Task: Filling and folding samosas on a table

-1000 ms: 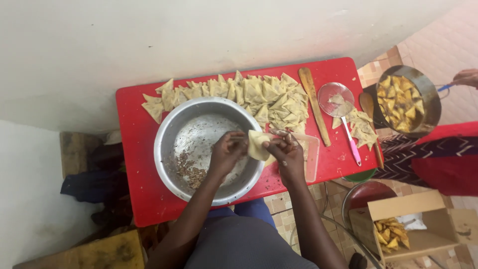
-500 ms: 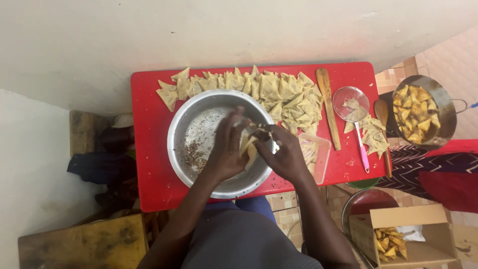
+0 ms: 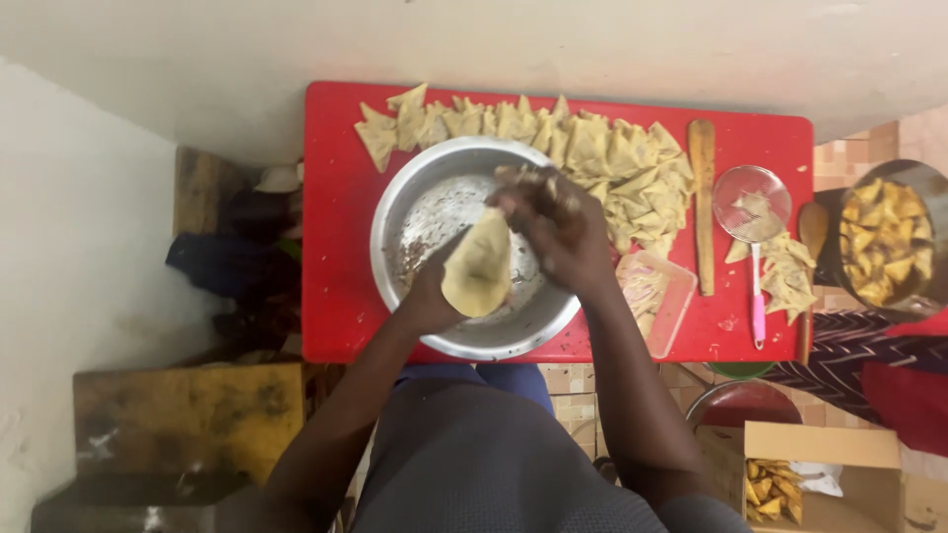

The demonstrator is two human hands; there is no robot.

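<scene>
Left hand (image 3: pixel 432 291) cradles dough cone (image 3: pixel 479 266) from below, open end up, so filling drops in. Right hand (image 3: pixel 553 222) pinched at cone mouth, fingers bunched; contents not visible. Both held over bowl (image 3: pixel 395 212), so spills stay inside. Folded pastries (image 3: pixel 592 148) banked beyond right hand, clear of the work. Tub (image 3: pixel 676 306) just right of right wrist.

Open brown cardboard box (image 3: pixel 839 446) at bottom right on the floor, clear rectangular plastic tub (image 3: pixel 660 299) on red table's (image 3: pixel 336 247) front edge.
</scene>
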